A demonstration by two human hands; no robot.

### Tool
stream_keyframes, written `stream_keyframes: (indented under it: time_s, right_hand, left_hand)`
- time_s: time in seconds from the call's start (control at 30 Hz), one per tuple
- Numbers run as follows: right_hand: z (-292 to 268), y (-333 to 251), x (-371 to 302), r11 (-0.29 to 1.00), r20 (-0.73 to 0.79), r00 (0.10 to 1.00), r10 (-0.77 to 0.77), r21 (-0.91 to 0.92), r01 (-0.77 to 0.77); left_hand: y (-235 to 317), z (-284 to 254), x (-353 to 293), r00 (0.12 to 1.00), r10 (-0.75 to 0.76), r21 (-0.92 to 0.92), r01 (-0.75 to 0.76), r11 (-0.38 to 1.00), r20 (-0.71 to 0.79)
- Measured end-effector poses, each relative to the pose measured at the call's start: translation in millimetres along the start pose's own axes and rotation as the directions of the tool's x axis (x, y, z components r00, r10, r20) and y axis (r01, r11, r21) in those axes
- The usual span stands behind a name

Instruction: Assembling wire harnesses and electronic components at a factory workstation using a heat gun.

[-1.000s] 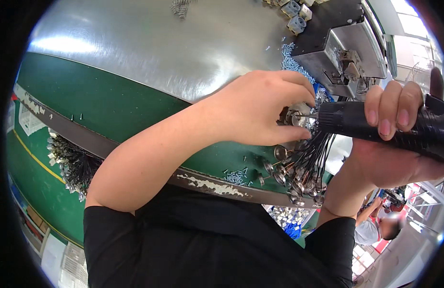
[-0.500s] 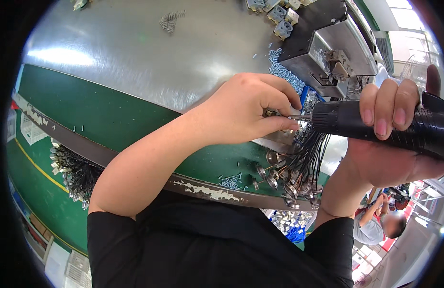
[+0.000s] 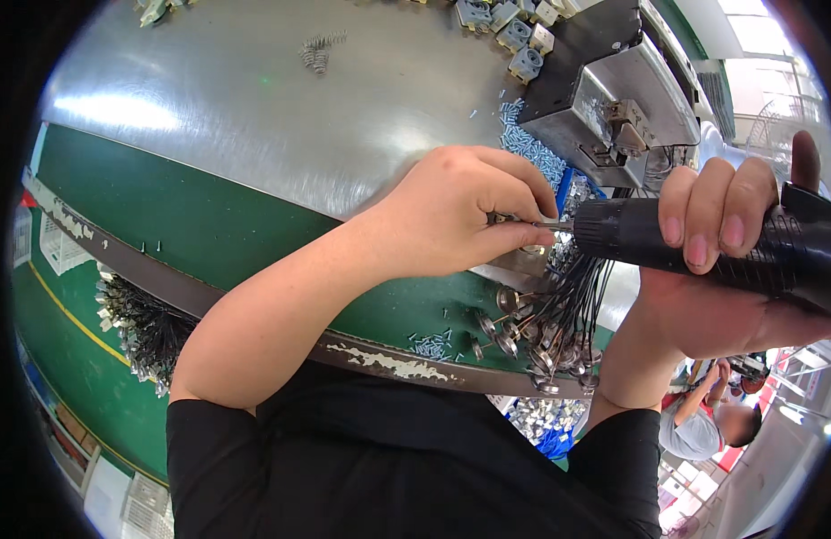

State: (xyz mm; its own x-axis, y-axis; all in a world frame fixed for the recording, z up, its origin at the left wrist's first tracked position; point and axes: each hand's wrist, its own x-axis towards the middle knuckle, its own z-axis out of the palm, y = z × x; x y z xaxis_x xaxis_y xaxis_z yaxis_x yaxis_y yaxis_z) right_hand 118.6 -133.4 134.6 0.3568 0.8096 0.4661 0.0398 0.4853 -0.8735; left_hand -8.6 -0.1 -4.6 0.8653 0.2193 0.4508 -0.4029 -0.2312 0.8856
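My right hand (image 3: 716, 216) is wrapped round a black electric screwdriver (image 3: 626, 229), held nearly level with its bit pointing left. The bit reaches the fingertips of my left hand (image 3: 483, 211), which is closed in a pinch. Between those fingers sits a small part, mostly hidden, so its kind cannot be made out. Below the screwdriver hangs a bundle of thin black wires (image 3: 584, 283). Round metal pieces on stems (image 3: 541, 346) lie beneath the wires at the bench's near edge. A heap of small silvery screws (image 3: 532, 148) lies just beyond my left hand.
A metal box-shaped fixture (image 3: 604, 99) stands at the far right, beside grey and white socket-like parts (image 3: 526, 63). Springs (image 3: 316, 54) lie on the steel tabletop (image 3: 226, 81). More screws (image 3: 431, 345) rest on the green strip. A person (image 3: 707, 422) is at the right background.
The screwdriver and my right hand have shifted slightly left and down, bringing the screwdriver's nose nearer my left fingertips. My left hand keeps its pinch.
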Motion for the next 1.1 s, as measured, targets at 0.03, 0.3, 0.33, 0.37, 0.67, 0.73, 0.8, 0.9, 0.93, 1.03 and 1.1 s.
stream_keyframes:
  time_s: [0.03, 0.3, 0.33, 0.37, 0.67, 0.73, 0.8, 0.9, 0.93, 1.03, 1.1]
  right_hand:
    - [1.0, 1.4, -1.0, 1.0, -0.016, 1.0, -0.004, 0.026, 0.005]
    - [3.3, -0.7, -5.8, 0.995, -0.146, 0.987, 0.061, 0.083, -0.05]
    - [4.9, -1.1, -3.2, 0.995, -0.147, 0.987, 0.064, 0.083, -0.052]
    - [8.3, -1.8, 2.0, 0.994, -0.075, 0.994, 0.082, 0.076, -0.076]
    - [20.4, 10.3, -6.4, 0.995, -0.111, 0.989, 0.099, 0.029, -0.096]
    - [18.3, 11.3, -8.0, 0.994, -0.12, 0.987, 0.109, 0.039, -0.105]
    - [12.4, 12.7, -9.6, 0.993, -0.111, 0.987, 0.112, -0.014, -0.114]
    - [12.5, 20.6, -7.3, 0.992, -0.158, 0.987, 0.038, 0.128, -0.018]
    - [11.7, 20.1, -8.0, 0.992, -0.16, 0.986, 0.038, 0.127, -0.017]
    - [7.8, 15.7, -8.8, 0.999, -0.017, 0.999, 0.028, -0.046, -0.029]
    - [6.9, 13.7, -8.6, 0.987, 0.08, 0.996, 0.036, -0.158, -0.023]
  left_hand:
    - [0.2, -0.2, -0.2, 1.0, 0.005, 0.0, -0.005, 1.0, 0.003]
    - [3.6, 0.8, -0.2, 0.995, -0.064, 0.075, 0.058, 0.995, 0.08]
    - [4.4, 1.8, 0.4, 0.996, -0.039, 0.128, 0.03, 0.991, 0.074]
    - [4.6, 2.1, 0.4, 0.996, -0.041, 0.126, 0.032, 0.992, 0.074]
    - [7.4, 0.8, 1.2, 0.962, -0.2, 0.212, 0.159, 0.964, 0.187]
    - [8.0, 1.2, 1.2, 0.961, -0.207, 0.244, 0.159, 0.957, 0.185]
    - [7.1, 1.0, 1.1, 0.961, -0.206, 0.234, 0.161, 0.959, 0.184]
    - [5.9, 1.2, 0.7, 0.962, -0.2, 0.223, 0.157, 0.962, 0.185]
    - [5.7, 1.8, 0.7, 0.963, -0.197, 0.225, 0.154, 0.962, 0.183]
    - [4.4, 2.6, 0.4, 0.965, -0.186, 0.212, 0.145, 0.966, 0.185]
    - [4.9, 2.2, 0.3, 0.967, -0.178, 0.22, 0.137, 0.966, 0.182]
